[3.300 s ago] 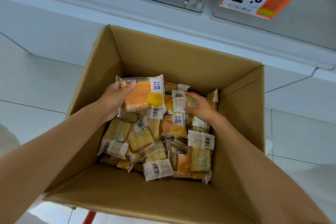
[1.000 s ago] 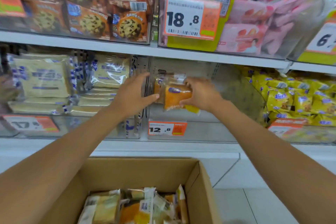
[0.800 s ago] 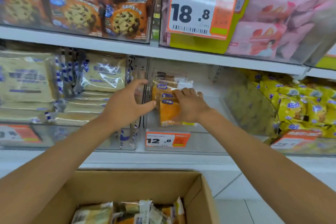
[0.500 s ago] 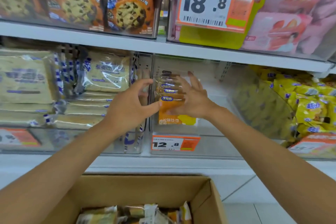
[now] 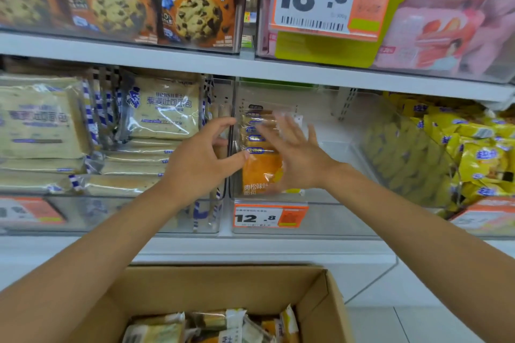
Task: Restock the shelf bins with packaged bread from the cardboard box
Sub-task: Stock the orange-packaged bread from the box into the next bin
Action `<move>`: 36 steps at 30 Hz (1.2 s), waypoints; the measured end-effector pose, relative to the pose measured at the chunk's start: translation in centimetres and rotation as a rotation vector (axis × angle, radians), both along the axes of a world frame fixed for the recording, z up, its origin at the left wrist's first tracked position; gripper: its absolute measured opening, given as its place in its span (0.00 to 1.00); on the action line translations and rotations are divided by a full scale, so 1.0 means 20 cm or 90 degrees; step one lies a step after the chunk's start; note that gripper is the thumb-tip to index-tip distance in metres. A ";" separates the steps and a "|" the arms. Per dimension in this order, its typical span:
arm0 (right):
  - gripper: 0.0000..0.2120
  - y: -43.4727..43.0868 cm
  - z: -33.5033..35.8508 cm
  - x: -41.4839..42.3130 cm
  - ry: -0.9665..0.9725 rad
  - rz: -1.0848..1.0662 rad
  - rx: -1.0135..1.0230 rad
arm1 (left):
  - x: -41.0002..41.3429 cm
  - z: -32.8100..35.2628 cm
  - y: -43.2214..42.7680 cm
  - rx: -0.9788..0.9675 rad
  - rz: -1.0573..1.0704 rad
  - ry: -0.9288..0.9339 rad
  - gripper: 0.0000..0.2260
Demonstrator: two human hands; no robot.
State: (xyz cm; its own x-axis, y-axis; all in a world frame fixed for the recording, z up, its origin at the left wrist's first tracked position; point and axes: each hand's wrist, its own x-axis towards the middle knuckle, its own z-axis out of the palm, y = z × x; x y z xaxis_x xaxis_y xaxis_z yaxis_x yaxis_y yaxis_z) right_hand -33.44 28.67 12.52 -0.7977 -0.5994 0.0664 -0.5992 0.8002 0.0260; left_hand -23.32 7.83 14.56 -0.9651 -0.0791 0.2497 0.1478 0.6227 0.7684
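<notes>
Shop aisle, white shelf point(image 5: 167, 61) crammed with clear bins of snacks. The cardboard box point(image 5: 223, 284) sits low in front with plenty of boxed bread point(image 5: 223, 326) left inside, so I'd say the restock is nowhere near finished. The middle bin point(image 5: 340, 220) has a short row of orange bread packs point(image 5: 259, 172) standing on edge at its left side, and the rest of it is bare. That's the worry imo: nothing props the row on the right, so it could flop sideways or tip forward once the hands leave. Left hand point(image 5: 200, 164) is loosely curled, holding nothing, just left of the row. Right hand point(image 5: 298, 164) has fingers spread flat over the front pack, gripping nothing, but it's too blurry to tell if it touches. The little 12.8 tag point(image 5: 270, 216) hangs right underneath.
</notes>
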 end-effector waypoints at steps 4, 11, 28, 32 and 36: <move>0.55 -0.07 -0.02 -0.02 0.132 0.060 0.116 | -0.01 -0.01 -0.01 -0.003 0.003 0.008 0.30; 0.60 -0.09 -0.02 -0.03 0.129 0.000 0.186 | -0.01 0.00 -0.01 -0.022 0.004 0.001 0.29; 0.07 -0.06 -0.08 0.95 -0.014 -0.077 -0.355 | 0.70 -0.24 0.05 -0.065 0.080 -0.113 0.09; 0.12 -0.04 -0.57 1.14 -0.329 -0.097 -0.165 | 0.93 -0.61 -0.13 -0.051 0.093 -0.309 0.12; 0.21 0.01 -1.03 1.24 -0.505 -0.171 -0.047 | 1.07 -0.92 -0.29 -0.019 0.136 -0.406 0.10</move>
